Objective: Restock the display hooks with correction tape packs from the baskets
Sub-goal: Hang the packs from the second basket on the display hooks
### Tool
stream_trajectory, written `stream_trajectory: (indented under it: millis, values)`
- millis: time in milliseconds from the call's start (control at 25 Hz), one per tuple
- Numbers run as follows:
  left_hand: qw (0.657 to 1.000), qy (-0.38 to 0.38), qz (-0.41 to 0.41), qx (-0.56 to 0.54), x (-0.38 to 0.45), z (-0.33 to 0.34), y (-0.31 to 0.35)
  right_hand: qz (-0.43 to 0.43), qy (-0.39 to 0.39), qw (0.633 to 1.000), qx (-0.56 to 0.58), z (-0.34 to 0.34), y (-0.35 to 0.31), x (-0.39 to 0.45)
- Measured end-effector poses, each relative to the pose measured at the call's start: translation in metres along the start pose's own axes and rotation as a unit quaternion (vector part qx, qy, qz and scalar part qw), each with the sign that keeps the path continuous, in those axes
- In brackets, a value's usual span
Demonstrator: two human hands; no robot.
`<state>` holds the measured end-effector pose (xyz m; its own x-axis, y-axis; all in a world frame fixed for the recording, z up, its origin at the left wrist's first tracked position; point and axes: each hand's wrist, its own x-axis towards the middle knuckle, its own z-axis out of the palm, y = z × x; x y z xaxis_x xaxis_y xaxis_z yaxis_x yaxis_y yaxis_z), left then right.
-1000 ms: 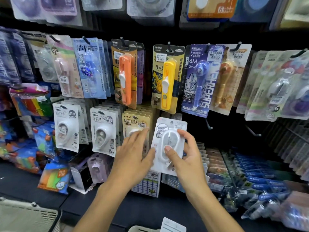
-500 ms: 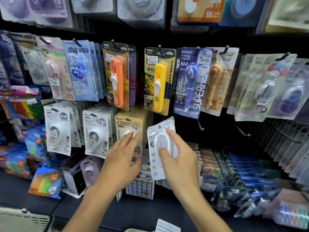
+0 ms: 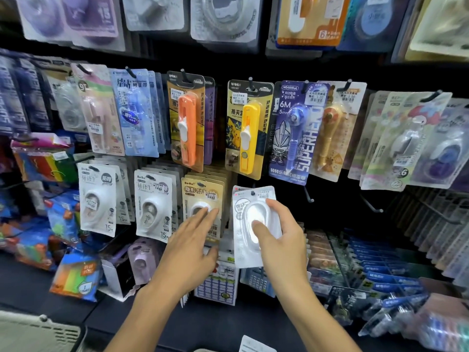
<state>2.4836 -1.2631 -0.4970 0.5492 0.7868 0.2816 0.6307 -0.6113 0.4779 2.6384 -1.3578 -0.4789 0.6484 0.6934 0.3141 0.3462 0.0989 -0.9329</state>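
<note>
My right hand (image 3: 280, 235) grips a white correction tape pack (image 3: 247, 219), thumb on its clear blister and fingers along its right edge. A black hook tip shows through the pack's hanging hole, below the yellow pack (image 3: 247, 128). My left hand (image 3: 190, 247) lies flat with straight fingers against the beige correction tape packs (image 3: 200, 191) hanging just to the left. White packs (image 3: 97, 199) fill the hooks further left.
Two bare black hooks (image 3: 308, 196) stick out to the right of the held pack. A grey basket rim (image 3: 38, 331) shows at the bottom left. Blue boxed stock (image 3: 380, 273) lies on the lower right shelf. Coloured sticky-note packs (image 3: 73, 278) lean at lower left.
My right hand has turned the white pack and brought it up so its hole sits on the hook tip. My left hand stays on the beige packs.
</note>
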Motion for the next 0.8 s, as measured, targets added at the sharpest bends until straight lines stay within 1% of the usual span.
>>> stream_trajectory:
  millis: [120,200,240,360,400,440,480,520,560,600,640,680,720,760,800]
  values:
    - [1.0,0.005,0.006,-0.006,0.0,0.0,-0.003,-0.025,-0.032,0.998,-0.052,0.004,0.005,0.007]
    - [1.0,0.004,0.006,-0.012,0.0,0.0,-0.002,-0.004,-0.058,0.994,-0.092,0.006,0.006,0.023]
    - [1.0,0.011,0.007,-0.014,-0.002,-0.001,0.0,-0.01,-0.067,0.992,-0.111,0.005,0.008,0.027]
    - [0.998,0.061,0.007,-0.019,-0.013,0.004,0.003,-0.098,-0.089,0.977,-0.166,-0.007,0.037,0.005]
    - [0.998,0.062,0.002,-0.016,-0.021,0.012,0.001,-0.102,-0.116,0.972,-0.178,-0.011,0.059,-0.015]
    - [0.999,0.036,0.0,0.001,-0.032,0.025,-0.002,-0.073,-0.15,0.968,-0.19,-0.017,0.085,-0.038]
    - [0.999,-0.022,0.006,0.042,-0.044,0.042,-0.006,-0.016,-0.176,0.965,-0.195,-0.022,0.112,-0.061]
    - [0.99,-0.1,0.013,0.094,-0.061,0.065,-0.011,0.051,-0.196,0.956,-0.212,-0.029,0.139,-0.084]
    - [0.975,-0.178,0.015,0.132,-0.08,0.088,-0.019,0.104,-0.213,0.939,-0.25,-0.036,0.163,-0.101]
    - [0.959,-0.243,0.004,0.145,-0.101,0.109,-0.029,0.131,-0.24,0.909,-0.313,-0.044,0.182,-0.115]
    - [0.944,-0.297,-0.026,0.142,-0.124,0.128,-0.041,0.135,-0.285,0.871,-0.377,-0.052,0.199,-0.129]
    - [0.932,-0.333,-0.06,0.133,-0.146,0.144,-0.052,0.121,-0.343,0.829,-0.425,-0.058,0.213,-0.14]
    - [0.921,-0.357,-0.089,0.129,-0.165,0.157,-0.063,0.094,-0.395,0.794,-0.452,-0.063,0.223,-0.148]
    - [0.913,-0.371,-0.109,0.126,-0.179,0.169,-0.07,0.063,-0.429,0.774,-0.461,-0.066,0.231,-0.154]
    - [0.913,-0.37,-0.116,0.128,-0.188,0.178,-0.074,0.036,-0.444,0.764,-0.466,-0.068,0.236,-0.157]
